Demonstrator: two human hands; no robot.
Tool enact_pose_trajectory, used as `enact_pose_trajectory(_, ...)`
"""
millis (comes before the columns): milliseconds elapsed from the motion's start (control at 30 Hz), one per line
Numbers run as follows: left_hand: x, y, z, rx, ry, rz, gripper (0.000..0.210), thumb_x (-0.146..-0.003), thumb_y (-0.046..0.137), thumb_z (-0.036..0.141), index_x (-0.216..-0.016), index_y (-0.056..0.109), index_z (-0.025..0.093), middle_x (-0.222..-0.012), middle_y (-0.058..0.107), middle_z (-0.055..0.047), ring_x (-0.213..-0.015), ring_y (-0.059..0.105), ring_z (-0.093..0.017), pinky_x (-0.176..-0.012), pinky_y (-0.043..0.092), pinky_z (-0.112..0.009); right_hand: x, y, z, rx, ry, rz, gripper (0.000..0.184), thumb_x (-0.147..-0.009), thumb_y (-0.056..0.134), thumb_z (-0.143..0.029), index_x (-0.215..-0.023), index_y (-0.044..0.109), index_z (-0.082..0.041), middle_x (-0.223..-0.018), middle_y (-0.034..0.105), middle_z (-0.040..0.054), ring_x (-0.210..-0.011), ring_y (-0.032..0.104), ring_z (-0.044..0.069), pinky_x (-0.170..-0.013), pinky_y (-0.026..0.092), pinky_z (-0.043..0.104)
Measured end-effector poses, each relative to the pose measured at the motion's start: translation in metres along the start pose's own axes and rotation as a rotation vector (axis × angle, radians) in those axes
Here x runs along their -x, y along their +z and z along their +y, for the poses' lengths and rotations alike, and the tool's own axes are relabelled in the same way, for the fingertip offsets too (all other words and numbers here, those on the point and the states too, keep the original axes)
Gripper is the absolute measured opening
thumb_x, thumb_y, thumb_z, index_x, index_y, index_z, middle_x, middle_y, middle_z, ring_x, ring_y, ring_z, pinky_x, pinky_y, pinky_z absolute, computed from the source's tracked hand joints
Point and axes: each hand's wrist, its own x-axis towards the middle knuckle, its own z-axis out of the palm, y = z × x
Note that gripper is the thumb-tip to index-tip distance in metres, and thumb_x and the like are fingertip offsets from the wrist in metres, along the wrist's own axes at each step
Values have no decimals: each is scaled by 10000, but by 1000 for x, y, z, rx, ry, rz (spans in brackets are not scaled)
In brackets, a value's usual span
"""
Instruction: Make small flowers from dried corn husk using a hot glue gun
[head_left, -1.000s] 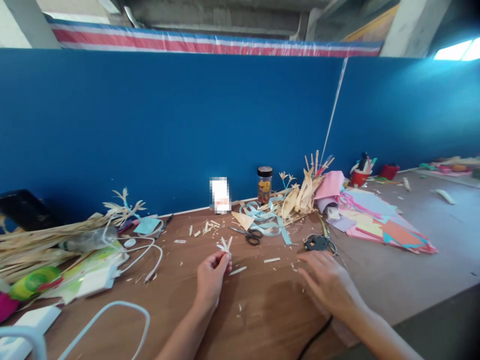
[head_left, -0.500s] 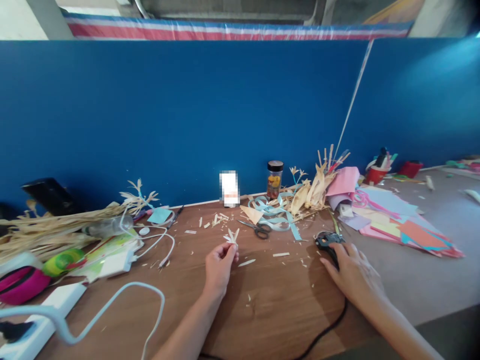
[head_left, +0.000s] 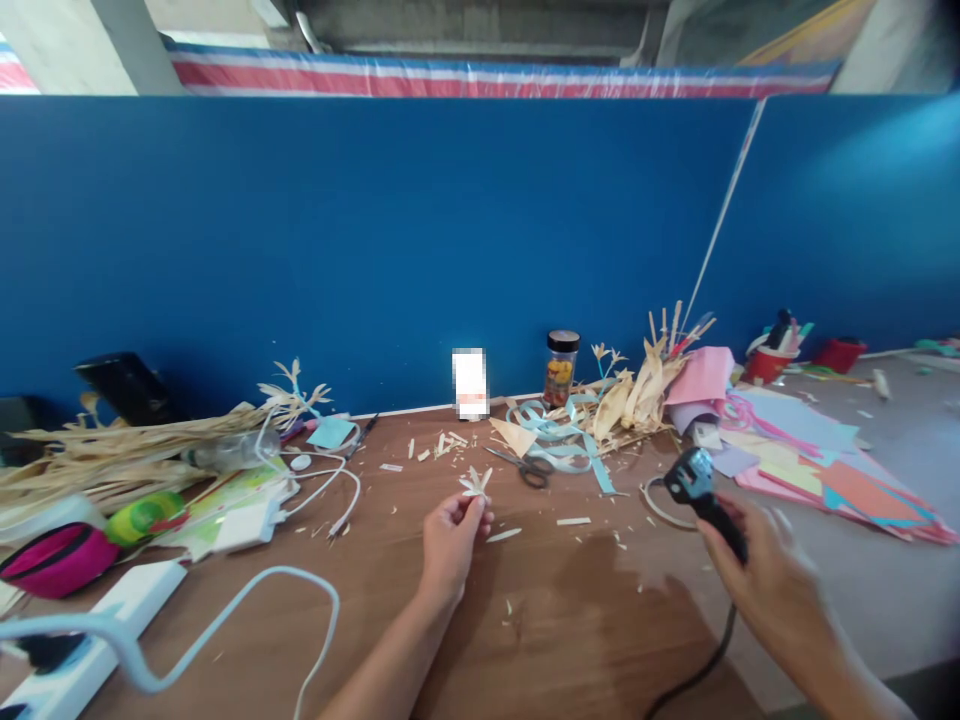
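My left hand (head_left: 452, 545) pinches a small pale husk flower (head_left: 475, 482) by its base, its petals spread upward. In my right hand (head_left: 772, 560) is a black corded glue gun (head_left: 709, 495), raised above the table with my fingers wrapped round its handle. Its dark cord (head_left: 709, 660) hangs toward the front edge. Beyond the left hand lie black-handled scissors (head_left: 534, 470) and light blue ribbon (head_left: 570, 455). Pale husk scraps (head_left: 444, 445) are scattered around the flower.
A lidded jar (head_left: 562, 370) stands by the blue partition (head_left: 420, 250). Dried husks (head_left: 634, 400) and coloured papers (head_left: 862, 490) lie to the right. Leftward are a white power strip (head_left: 124, 610), white cables (head_left: 330, 590), a pink pouch (head_left: 64, 560) and a husk bundle (head_left: 142, 455).
My right hand has closed round the glue gun and lifted it off the table. My left hand still pinches the flower. The view has shifted slightly.
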Motion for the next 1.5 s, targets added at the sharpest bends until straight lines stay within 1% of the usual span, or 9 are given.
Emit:
enact_pose_trajectory(67, 0, 0, 0, 12, -18, -2, 238, -624, 625, 339, -714, 622, 120, -720, 649, -62, -579, 578, -115, -525, 466, -214, -1, -8, -18, -322, 157, -33, 385, -735, 467, -425, -1042, 443, -192, -918, 533, 93, -829, 542, 244, -663, 471, 355)
enact_pose_trajectory(133, 0, 1, -1, 31, -38, -5, 225, -625, 627, 333, -712, 614, 126, -734, 654, -58, -585, 582, -113, -539, 471, -220, -1, -11, -39, -712, 372, -176, 328, -766, 437, -428, -1022, 430, -223, -869, 536, 61, -703, 563, 194, -557, 491, 310)
enact_pose_trajectory(233, -1, 0, -1, 44, -44, 3, 217, -610, 642, 316, -715, 612, 129, -704, 654, -47, -596, 586, -117, -573, 473, -234, -1, -4, -69, -1109, 617, -240, 290, -786, 432, -420, -1014, 430, -242, -842, 539, 42, -641, 545, 160, -461, 466, 256)
enact_pose_trajectory(367, -4, -2, -2, 38, -4, 23, 205, -611, 646, 293, -706, 611, 115, -639, 630, -32, -586, 570, -113, -586, 455, -230, 5, 18, -103, -1330, 651, -413, 253, -753, 519, -390, -928, 482, -211, -698, 520, 2, -541, 486, 108, -436, 409, 212)
enact_pose_trajectory(500, -5, -3, -1, 44, 30, 23, 190, -630, 639, 277, -725, 613, 115, -580, 593, 4, -530, 527, -82, -561, 426, -208, 11, 39, -124, -1350, 581, -572, 248, -725, 573, -361, -861, 506, -164, -599, 465, -34, -473, 427, 66, -435, 356, 188)
enact_pose_trajectory(600, -5, -4, 0, 83, 3, 20, 222, -627, 644, 292, -759, 621, 115, -582, 591, 8, -519, 517, -80, -554, 418, -209, 10, 51, -131, -1277, 411, -635, 256, -739, 552, -371, -858, 504, -150, -624, 497, -17, -497, 451, 81, -470, 374, 209)
enact_pose_trajectory(833, -4, -4, 4, 105, -50, 16, 257, -616, 648, 345, -702, 606, 107, -608, 588, -12, -507, 508, -85, -510, 398, -197, 4, 68, -133, -1110, 180, -665, 213, -783, 478, -364, -762, 491, -152, -571, 463, -27, -533, 434, 101, -522, 370, 217)
enact_pose_trajectory(1067, -2, -2, 4, 34, -41, -19, 257, -639, 619, 373, -658, 610, 117, -564, 558, 4, -483, 467, -78, -489, 366, -185, 12, 84, -124, -1048, 119, -635, 335, -839, 349, -395, -621, 448, -161, -522, 421, -31, -494, 378, 90, -486, 300, 207)
enact_pose_trajectory(1500, -2, -2, 3, 21, -24, -6, 239, -640, 613, 355, -669, 614, 117, -550, 553, 5, -478, 468, -85, -495, 378, -197, 22, 92, -120, -978, 51, -650, 323, -834, 348, -423, -753, 498, -149, -558, 440, -27, -522, 413, 110, -515, 311, 218)
